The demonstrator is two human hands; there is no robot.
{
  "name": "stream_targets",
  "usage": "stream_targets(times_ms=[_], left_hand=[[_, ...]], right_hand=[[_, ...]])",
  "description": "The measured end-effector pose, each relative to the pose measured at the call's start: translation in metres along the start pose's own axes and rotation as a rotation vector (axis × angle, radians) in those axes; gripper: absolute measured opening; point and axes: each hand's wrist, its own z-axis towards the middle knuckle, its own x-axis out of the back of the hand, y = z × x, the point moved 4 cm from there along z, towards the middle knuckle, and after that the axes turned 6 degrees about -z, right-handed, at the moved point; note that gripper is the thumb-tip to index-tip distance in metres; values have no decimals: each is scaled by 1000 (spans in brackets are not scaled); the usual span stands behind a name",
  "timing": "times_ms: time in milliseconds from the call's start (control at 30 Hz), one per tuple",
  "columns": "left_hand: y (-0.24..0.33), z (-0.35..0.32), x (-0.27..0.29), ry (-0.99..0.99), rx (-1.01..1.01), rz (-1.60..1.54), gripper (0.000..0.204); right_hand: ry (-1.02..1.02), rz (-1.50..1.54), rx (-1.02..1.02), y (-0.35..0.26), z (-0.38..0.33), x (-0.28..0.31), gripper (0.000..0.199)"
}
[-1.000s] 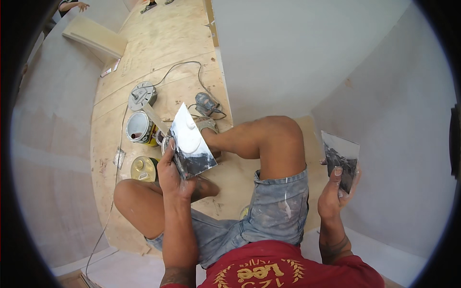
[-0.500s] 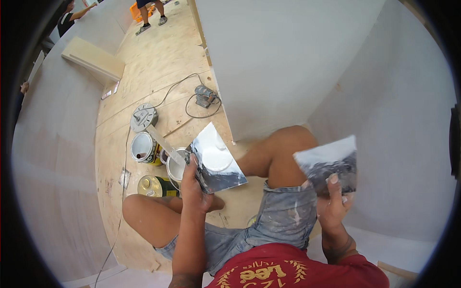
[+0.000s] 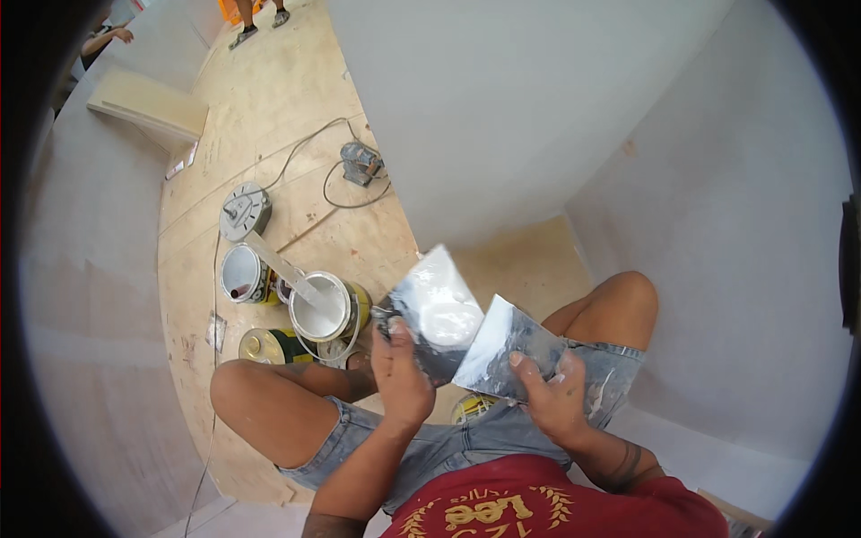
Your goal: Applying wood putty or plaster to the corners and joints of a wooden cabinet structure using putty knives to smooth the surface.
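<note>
Now in the head view, the left fingers point(image 3: 397, 339) are gripping a paste-loaded blade point(image 3: 441, 309), the right fingers point(image 3: 529, 377) are gripping a 2nd blade point(image 3: 498, 348), both hovering over the lap point(image 3: 448, 444); 1 open bucket point(image 3: 360, 307), a stick point(image 3: 282, 269) leaning inside, is standing left; a power tool point(image 3: 361, 166) is lying beyond.

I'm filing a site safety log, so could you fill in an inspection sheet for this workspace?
Surface: wooden floor, stained and scuffed.
Job's things: left blade carries white paste; smeared right blade overlaps it in view, contact unclear.
Clutter: open bucket with white contents and a leaning stick; second open bucket, reddish-brown item inside; yellow-topped can; dark power tool.
Grips: left grip holds the left blade, right grip the right blade.
Cables: dark cord loops near the power tool.
Surroundings: pale wall; another person's legs at the top edge.
</note>
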Motion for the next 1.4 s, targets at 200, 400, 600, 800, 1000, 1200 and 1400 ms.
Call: stream_targets(times_ms=[200, 400, 600, 800, 1000, 1200, 1400], left_hand=[[-33, -19, -24, -248, -64, 333, 32], [-39, -8, -38, -552, 120, 388, 36], [-53, 14, -34, -313, 696, -348, 42], [-30, 16, -41, -265, 586, -361, 41], [-14, 35, -39, -156, 110, -46, 38], [-14, 32, -31, -325, -501, 463, 31], [4, 21, -89, -750, -865, 1073, 61]], right_hand=[[210, -150, 94, -7, 7, 26, 18], [262, -61, 160, -17, 31, 47, 25], [-356, -429, 1119, -65, 36, 52, 45], [-224, -1125, 1179, -49, 38, 48, 52], [-134, -1344, 755, -21, 74, 79, 48], [58, 743, -330, -14, 60, 58, 23], [-174, 920, -384, 7, 67, 45, 22]])
